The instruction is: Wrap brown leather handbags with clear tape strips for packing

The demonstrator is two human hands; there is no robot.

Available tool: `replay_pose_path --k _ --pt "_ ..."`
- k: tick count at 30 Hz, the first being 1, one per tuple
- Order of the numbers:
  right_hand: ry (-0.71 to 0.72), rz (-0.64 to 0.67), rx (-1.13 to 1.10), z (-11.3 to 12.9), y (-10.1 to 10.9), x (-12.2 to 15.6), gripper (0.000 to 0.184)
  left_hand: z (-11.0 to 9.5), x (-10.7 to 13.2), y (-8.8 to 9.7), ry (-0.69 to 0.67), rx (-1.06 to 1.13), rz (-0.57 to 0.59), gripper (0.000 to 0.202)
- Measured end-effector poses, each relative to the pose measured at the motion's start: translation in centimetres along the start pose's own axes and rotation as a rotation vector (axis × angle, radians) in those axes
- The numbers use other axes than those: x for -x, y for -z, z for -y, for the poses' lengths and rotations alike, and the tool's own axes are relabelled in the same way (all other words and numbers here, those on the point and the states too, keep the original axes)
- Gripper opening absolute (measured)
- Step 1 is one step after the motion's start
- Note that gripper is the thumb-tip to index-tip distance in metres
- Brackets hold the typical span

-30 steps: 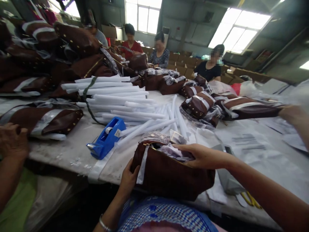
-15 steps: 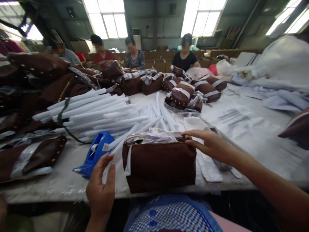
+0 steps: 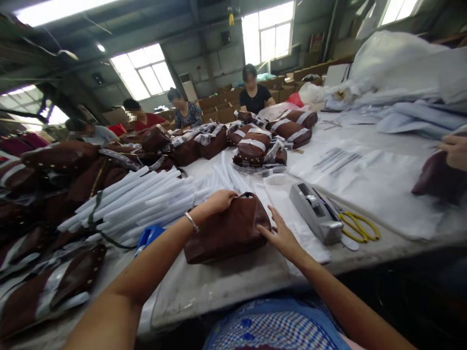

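A brown leather-look bag (image 3: 229, 228) sits on the table right in front of me, turned at a slant. My left hand (image 3: 221, 201), with a silver bangle at the wrist, is closed over the bag's top edge; its fingertips are partly hidden behind that edge. At the bag's right end, my right hand (image 3: 282, 236) has its fingers spread, with the thumb side at the end panel. Behind my left forearm, a blue tape dispenser (image 3: 149, 236) is partly covered. A grey tape dispenser (image 3: 315, 214) and yellow-handled scissors (image 3: 359, 227) lie to the right.
White paper rolls (image 3: 138, 204) lie in a heap at left. Wrapped brown bags (image 3: 255, 141) are piled further back, with more at far left. White sheets (image 3: 372, 180) cover the right side, where another person's hand (image 3: 456, 149) holds a dark item. Co-workers sit across the table.
My left hand has moved from beside the bag onto its top edge. The bag has turned to a slant. My right hand has dropped from the top to its right end. The view has tilted.
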State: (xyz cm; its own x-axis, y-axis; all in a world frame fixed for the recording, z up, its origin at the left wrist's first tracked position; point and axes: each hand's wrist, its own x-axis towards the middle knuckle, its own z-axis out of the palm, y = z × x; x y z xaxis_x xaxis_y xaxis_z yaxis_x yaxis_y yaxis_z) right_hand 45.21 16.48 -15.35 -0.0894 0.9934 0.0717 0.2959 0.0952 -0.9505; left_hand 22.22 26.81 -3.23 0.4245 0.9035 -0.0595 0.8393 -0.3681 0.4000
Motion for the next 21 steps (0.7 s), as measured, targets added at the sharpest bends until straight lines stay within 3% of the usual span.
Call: replay_pose_path --k 3,8,12,17,21 --pt "-0.057 0.084 -0.163 -1.0 -0.6 0.8 0.099 0.6 -1.3 0.5 0.014 -0.045 0.084 0.024" --pt "0.152 0.005 -0.083 -2.8 -1.3 4.2 0.085 -1.2 -2.5 1.4 -0.058 -0.035 0.309 0.009" --pt "0.223 -0.032 -0.023 -4.6 -1.3 7.2 0.084 -3.8 -1.5 0.8 -0.141 0.000 0.482 0.010" --pt "0.258 -0.005 -0.018 -5.5 -0.8 8.4 0.087 -6.5 0.6 -0.4 -0.174 -0.044 0.500 0.017" --pt "0.298 0.019 -0.017 -5.8 -0.5 8.7 0.089 -7.8 1.1 -1.0 -0.181 -0.078 0.529 0.011"
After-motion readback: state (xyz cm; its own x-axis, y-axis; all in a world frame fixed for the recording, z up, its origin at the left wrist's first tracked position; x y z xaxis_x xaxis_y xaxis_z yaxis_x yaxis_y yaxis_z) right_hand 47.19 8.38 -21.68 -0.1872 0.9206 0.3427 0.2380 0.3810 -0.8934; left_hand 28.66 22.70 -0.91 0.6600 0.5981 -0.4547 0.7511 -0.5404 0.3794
